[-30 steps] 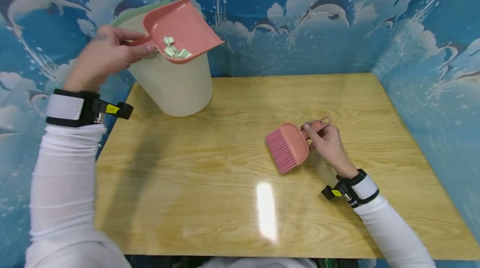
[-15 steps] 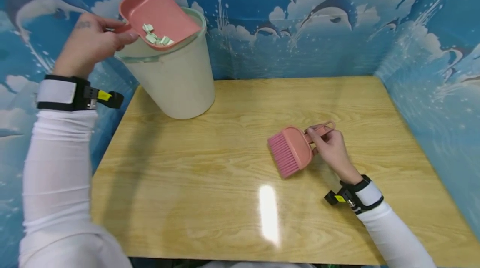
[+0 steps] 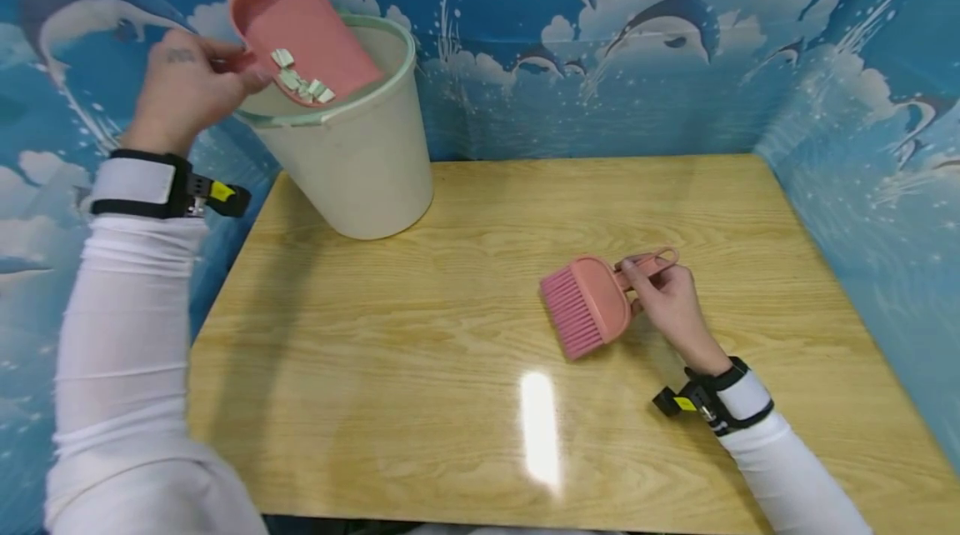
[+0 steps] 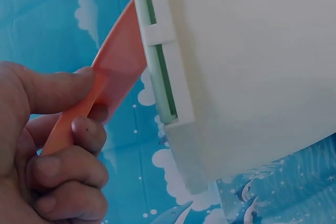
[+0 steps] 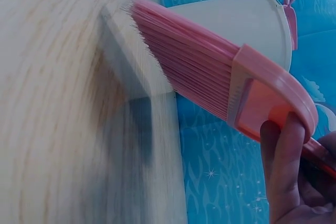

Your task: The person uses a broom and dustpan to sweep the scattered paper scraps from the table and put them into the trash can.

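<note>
My left hand (image 3: pixel 191 85) grips the handle of a pink dustpan (image 3: pixel 311 39), which is tilted over the mouth of a white bin (image 3: pixel 367 160) with a pale green rim. Several small pale green pieces (image 3: pixel 300 85) lie on the pan near its handle side. The left wrist view shows thumb and fingers around the dustpan (image 4: pixel 121 59) handle, beside the bin's rim (image 4: pixel 157 61). Farther right, my right hand (image 3: pixel 671 306) pinches the handle of a pink hand brush (image 3: pixel 600 297). In the right wrist view the brush's bristles (image 5: pixel 184 51) point away over the table.
The bin stands at the back left of a wooden table (image 3: pixel 420 352). Blue curtains with dolphins (image 3: pixel 660 35) rise behind the table and along its sides. A bright light reflection (image 3: pixel 540 431) lies on the tabletop near the front.
The dustpan has moved left and tipped further, its front edge now lower over the bin's mouth. The pale pieces stay on it. The brush has hardly moved.
</note>
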Demonstrator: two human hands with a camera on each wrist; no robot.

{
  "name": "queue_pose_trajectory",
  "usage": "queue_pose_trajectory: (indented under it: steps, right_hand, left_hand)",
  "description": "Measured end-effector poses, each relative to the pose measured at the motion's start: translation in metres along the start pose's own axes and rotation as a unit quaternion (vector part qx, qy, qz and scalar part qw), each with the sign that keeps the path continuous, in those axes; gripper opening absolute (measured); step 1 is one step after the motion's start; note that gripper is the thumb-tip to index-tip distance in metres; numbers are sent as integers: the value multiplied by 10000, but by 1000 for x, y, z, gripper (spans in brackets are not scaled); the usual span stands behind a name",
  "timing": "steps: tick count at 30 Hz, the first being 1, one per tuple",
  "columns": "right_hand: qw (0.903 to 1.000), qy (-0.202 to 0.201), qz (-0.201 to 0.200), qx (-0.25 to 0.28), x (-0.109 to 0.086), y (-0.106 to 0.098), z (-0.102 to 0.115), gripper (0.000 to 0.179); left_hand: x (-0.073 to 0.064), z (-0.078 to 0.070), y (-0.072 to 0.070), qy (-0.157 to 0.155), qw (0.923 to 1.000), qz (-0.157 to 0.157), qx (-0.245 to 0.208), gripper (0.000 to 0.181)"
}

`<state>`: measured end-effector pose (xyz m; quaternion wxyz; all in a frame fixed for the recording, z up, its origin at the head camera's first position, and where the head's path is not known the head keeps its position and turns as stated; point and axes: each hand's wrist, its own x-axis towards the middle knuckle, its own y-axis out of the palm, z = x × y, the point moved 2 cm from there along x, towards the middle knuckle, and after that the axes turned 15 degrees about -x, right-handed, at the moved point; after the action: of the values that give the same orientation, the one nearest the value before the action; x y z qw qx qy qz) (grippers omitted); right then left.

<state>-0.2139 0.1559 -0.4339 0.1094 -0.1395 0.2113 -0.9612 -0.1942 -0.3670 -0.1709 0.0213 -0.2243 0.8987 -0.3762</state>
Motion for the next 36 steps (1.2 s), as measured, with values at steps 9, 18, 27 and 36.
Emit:
queue_pose_trajectory:
  steps: [9, 18, 27, 36]
  right_hand:
    - [10000, 36, 85, -27, -4, -1, -2, 33]
    - [9998, -116, -1, 165, -2, 1, -4, 30]
    - [9999, -39, 1, 127, -2, 2, -5, 31]
    - [10000, -53, 30, 28, -2, 1, -6, 30]
  left_hand:
    - [2, -5, 10, 101, 9963, -110, 848, 63]
    - [2, -8, 10, 504, 9895, -266, 1326, 56]
    - [1, -11, 12, 750, 9850, -275, 1528, 53]
    - [0, -15, 13, 890, 9806, -372, 1706, 52]
